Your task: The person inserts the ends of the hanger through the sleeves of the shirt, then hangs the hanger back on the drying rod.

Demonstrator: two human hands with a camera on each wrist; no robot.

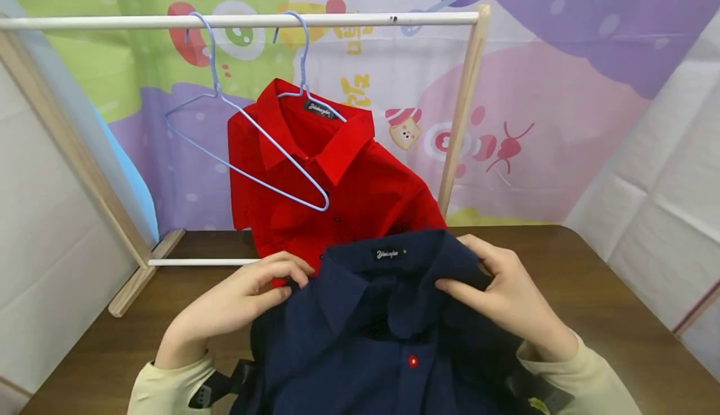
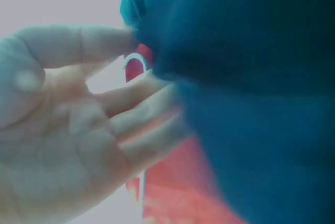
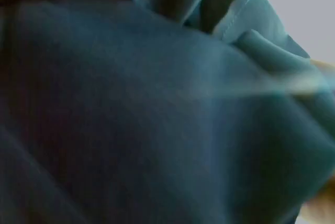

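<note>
A navy collared shirt (image 1: 354, 365) with a dark collar label and a red-threaded button (image 1: 413, 361) is held up in front, its collar toward the rack. My left hand (image 1: 225, 305) pinches its shoulder beside the collar. In the left wrist view, thumb and fingers (image 2: 141, 114) meet at the edge of the navy cloth. My right hand (image 1: 517, 299) grips the other side by the collar, thumb in front and fingers behind. Navy cloth fills most of the right wrist view and hides much of that hand. Behind hangs a red shirt (image 1: 388, 184) on a light blue hanger (image 1: 304, 59).
A bare light blue hanger (image 1: 270, 137) hangs on the rack's white rod (image 1: 394, 20), left of the red shirt's hanger and overlapping that shirt. Wooden posts (image 1: 464, 109) support the rod. The rack stands on a brown table (image 1: 585, 290) before a cartoon-print backdrop (image 1: 562, 21).
</note>
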